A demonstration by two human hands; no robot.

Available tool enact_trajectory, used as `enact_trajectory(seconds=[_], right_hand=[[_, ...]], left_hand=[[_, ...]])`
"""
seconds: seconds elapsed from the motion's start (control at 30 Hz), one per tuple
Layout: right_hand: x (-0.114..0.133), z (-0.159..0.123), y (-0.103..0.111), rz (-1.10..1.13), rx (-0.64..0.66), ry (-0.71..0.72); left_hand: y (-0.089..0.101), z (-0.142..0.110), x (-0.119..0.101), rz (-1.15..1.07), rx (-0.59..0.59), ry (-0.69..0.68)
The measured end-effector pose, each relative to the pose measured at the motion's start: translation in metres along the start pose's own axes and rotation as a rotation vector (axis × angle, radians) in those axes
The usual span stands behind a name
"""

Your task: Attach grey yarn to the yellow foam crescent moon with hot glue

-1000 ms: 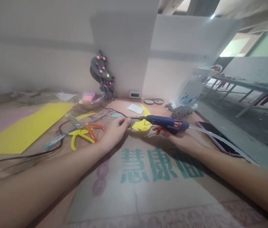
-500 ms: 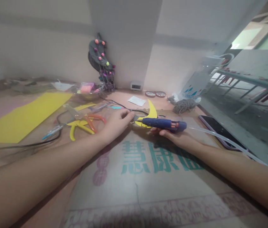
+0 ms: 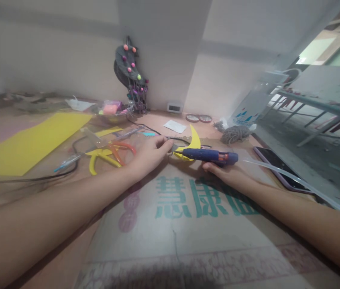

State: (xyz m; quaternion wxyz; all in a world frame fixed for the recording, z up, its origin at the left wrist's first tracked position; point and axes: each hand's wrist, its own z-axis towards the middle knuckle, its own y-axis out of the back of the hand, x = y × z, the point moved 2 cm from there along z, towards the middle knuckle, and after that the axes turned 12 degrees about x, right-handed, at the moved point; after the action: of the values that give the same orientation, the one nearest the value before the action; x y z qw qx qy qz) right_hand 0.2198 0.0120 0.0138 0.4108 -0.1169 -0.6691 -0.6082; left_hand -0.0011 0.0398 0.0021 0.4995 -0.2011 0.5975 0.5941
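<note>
In my right hand is a blue hot glue gun, with a clear glue stick trailing from its back end. Its nozzle points left, towards the fingertips of my left hand. Those fingers are pinched together at the lower left end of a yellow crescent, where a small grey piece also shows. The gun hides part of the crescent. Whether the nozzle touches it, I cannot tell. Both hands are above a cardboard sheet printed with green characters.
Left of my left hand lie pliers with yellow handles, orange-handled scissors and a yellow sheet. Grey yarn and a phone are on the right. A grey crescent with pompoms leans against the wall.
The view has shifted slightly. Both hands keep nearly the same place, the left still pinching at the crescent's end and the right still holding the glue gun beside it.
</note>
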Motion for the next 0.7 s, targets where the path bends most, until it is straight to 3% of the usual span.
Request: enact_trajectory(seconds=[0.2, 0.53, 0.7], right_hand=[[-0.0076, 0.0014, -0.0002, 0.035, -0.051, 0.000], [0.0000, 0.0041, -0.0036, 0.072, 0.029, 0.100], [-0.0072, 0.0052, -0.0047, 0.041, -0.015, 0.043]], left_hand=[[-0.0004, -0.0001, 0.0016, 0.009, -0.008, -0.017], [-0.0012, -0.0003, 0.0000, 0.019, 0.003, -0.011], [-0.0014, -0.0005, -0.0006, 0.004, 0.005, -0.013]])
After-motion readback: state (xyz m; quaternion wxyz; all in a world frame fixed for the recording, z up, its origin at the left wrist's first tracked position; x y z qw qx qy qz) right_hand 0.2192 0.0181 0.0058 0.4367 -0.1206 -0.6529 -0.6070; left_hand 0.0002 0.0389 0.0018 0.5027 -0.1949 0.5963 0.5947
